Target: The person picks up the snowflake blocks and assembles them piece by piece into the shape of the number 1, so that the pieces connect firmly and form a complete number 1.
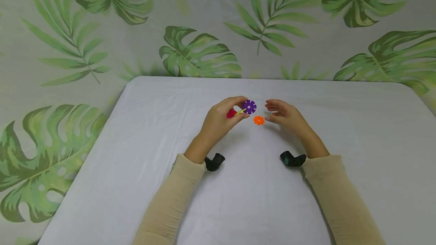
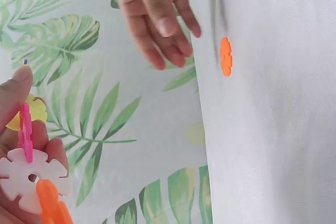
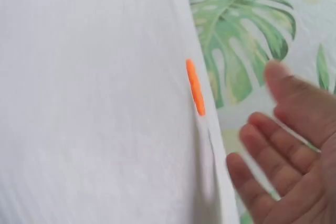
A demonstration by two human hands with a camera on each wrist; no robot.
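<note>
My left hand (image 1: 218, 119) pinches a joined group of notched plastic discs. A purple disc (image 1: 251, 104) faces the head camera at its fingertips, with a yellow disc (image 1: 240, 111) edge-on beside it and a pink-red disc (image 1: 231, 113) nearer the palm. The left wrist view adds a white disc (image 2: 13, 171) and an orange disc (image 2: 51, 203) in that group. My right hand (image 1: 287, 114) holds nothing, fingers loosely bent and spread from the thumb. Between the hands is a separate orange disc (image 1: 259, 120), close to the right thumb; whether it touches the tablecloth I cannot tell.
A white cloth covers the table (image 1: 252, 207), whose far edge lies just beyond the hands. Behind hangs a leaf-patterned backdrop (image 1: 201, 53). Black wrist cameras (image 1: 215, 162) jut inward from both sleeves.
</note>
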